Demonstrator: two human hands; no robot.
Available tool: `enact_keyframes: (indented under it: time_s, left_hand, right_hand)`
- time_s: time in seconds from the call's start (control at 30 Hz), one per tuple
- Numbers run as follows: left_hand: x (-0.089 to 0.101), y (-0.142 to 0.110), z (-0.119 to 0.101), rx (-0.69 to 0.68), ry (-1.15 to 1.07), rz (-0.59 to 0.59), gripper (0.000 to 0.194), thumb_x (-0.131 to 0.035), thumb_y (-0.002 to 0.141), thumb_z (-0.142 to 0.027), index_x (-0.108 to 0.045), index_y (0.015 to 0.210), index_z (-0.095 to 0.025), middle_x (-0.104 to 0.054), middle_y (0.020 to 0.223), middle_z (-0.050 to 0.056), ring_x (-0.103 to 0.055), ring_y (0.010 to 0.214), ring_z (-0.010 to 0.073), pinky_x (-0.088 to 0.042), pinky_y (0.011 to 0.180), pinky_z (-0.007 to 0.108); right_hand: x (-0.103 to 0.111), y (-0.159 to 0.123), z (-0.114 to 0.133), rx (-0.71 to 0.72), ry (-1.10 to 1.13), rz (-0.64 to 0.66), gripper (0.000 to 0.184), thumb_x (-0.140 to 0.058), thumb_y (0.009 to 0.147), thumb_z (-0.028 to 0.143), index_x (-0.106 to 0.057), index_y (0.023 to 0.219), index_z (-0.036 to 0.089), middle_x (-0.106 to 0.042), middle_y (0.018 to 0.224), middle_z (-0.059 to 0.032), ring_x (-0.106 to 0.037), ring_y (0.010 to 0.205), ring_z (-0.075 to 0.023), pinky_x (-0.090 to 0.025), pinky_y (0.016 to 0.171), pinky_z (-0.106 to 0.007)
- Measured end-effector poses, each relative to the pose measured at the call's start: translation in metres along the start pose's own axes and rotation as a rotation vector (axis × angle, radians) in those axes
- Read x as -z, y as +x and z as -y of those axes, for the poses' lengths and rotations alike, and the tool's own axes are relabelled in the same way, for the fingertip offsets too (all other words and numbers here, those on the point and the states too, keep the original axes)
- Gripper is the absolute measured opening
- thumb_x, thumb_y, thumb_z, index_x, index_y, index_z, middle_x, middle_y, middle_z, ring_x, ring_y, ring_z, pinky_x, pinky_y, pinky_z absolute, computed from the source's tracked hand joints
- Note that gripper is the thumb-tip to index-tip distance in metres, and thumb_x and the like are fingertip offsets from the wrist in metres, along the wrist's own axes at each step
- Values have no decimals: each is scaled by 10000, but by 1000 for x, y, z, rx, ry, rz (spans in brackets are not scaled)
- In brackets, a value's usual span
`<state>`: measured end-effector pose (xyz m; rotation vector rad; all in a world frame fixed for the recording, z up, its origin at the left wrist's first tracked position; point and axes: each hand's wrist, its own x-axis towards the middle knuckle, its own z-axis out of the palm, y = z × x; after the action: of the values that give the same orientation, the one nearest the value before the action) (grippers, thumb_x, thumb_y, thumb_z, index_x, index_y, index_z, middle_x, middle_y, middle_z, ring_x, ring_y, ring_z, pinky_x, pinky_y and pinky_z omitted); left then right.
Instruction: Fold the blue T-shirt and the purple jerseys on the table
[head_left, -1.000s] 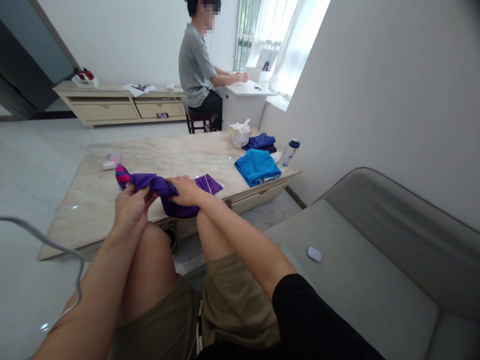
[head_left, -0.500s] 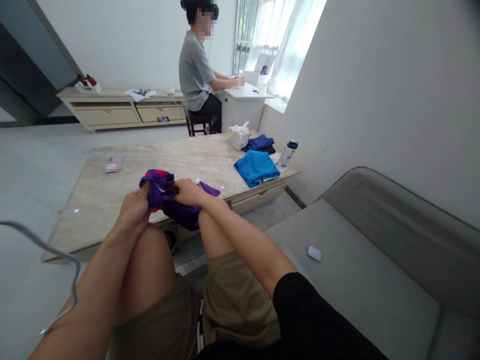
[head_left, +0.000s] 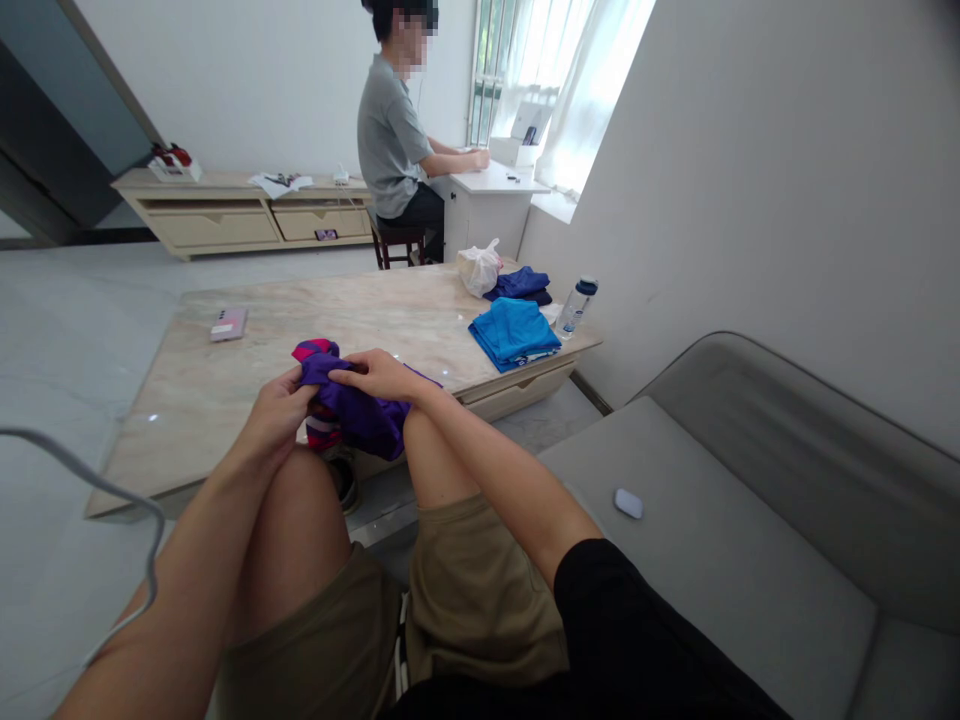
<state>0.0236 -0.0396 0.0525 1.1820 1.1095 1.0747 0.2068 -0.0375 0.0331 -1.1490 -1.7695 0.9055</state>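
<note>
Gripping soft, crumpled purple fabric (head_left: 360,418) between both hands (head_left: 379,375).

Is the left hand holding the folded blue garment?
No, the left hand grips the purple cloth, and the folded blue garment lies on the marble table.

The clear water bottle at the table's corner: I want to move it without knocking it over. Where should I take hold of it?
Wrap your hand around the body of the clear water bottle, below the dark blue cap, coming from the near side, above the folded blue clothes. The body looks like a smooth cylinder, it seems to be standing, and the wall blocks its far side.
</note>
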Motion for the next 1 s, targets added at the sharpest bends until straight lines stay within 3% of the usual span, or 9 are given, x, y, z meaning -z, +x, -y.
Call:
enact_keyframes:
  time_s: [0.17, 0.27, 0.37, 0.43, 0.53, 0.7, 0.83, 1.0]
  left_hand:
    - [0, -2, -3, 2, 3, 42, 575, -973, 633, -329, -765, 1130, -127, -748, 739, 4, -607, 597, 117, -467, 568, 203]
    - [-1, -3, -4, 11, -31, 60, 612, -911, 802, -470, -698, 1273, -144, -684, 682, -23, -614, 583, 126, -486, 585, 216]
    - [-4, -3, -4, 38, -31, 6, 545, -810, 920, -525, -658, 1294, -159, -614, 636, -56, -569, 539, 122, -467, 555, 219]
    - [-6, -2, -4, 42, 4, -33, 497, -854, 880, -465, -685, 1229, -154, -608, 627, -63, -523, 525, 108, -428, 534, 209]
    - [-6, -1, -2, 31, 34, -6, 414, -927, 754, -429, -746, 982, -136, -679, 684, -17, -545, 597, 112, -432, 563, 212]
    - [0, -4, 0, -47, 90, 11, 440, -985, 589, -417, -759, 865, -161, -722, 757, 9, -607, 714, 146, -482, 657, 230]
    - [0, -5, -1, -47, 105, 7, 376, -979, 599, -368, -695, 783, -205, -716, 772, 0, -644, 737, 167, -510, 674, 233]
    - [-2, -6, -1, -44, 49, -12, 339, -932, 672, -328, -658, 841, -223, -728, 756, -3, -635, 686, 164, -512, 657, 235]
  right_hand:
    - [6, 0, -3, -83, 103, -110, 314, -776, 960, 453, -766, 849, 160, -675, 745, 46, -635, 781, -129, -453, 735, -192]
    - [9, 1, -2, -130, 164, -179, 299, -835, 909, 449, -766, 829, 169, -699, 772, 33, -674, 830, -153, -494, 765, -208]
    - [9, 2, 0, -139, 288, -164, 262, -860, 887, 427, -780, 873, 178, -729, 820, 23, -703, 874, -167, -539, 800, -228]
    - [8, 1, 2, -126, 370, -106, 240, -863, 886, 400, -778, 890, 176, -724, 811, 25, -700, 865, -163, -552, 806, -234]
    - [6, 1, 4, -85, 395, -47, 238, -875, 874, 366, -757, 833, 163, -681, 742, 41, -671, 815, -150, -540, 778, -225]
    - [9, -1, 3, -104, 394, -148, 191, -874, 872, 336, -802, 903, 163, -767, 858, 14, -712, 881, -162, -565, 825, -241]
    - [13, -4, 0, -127, 367, -230, 180, -864, 875, 340, -829, 935, 173, -789, 863, 4, -733, 869, -168, -576, 806, -245]
    - [12, -6, -5, -103, 279, -315, 228, -856, 876, 391, -831, 939, 174, -788, 864, 4, -727, 852, -162, -549, 758, -221]
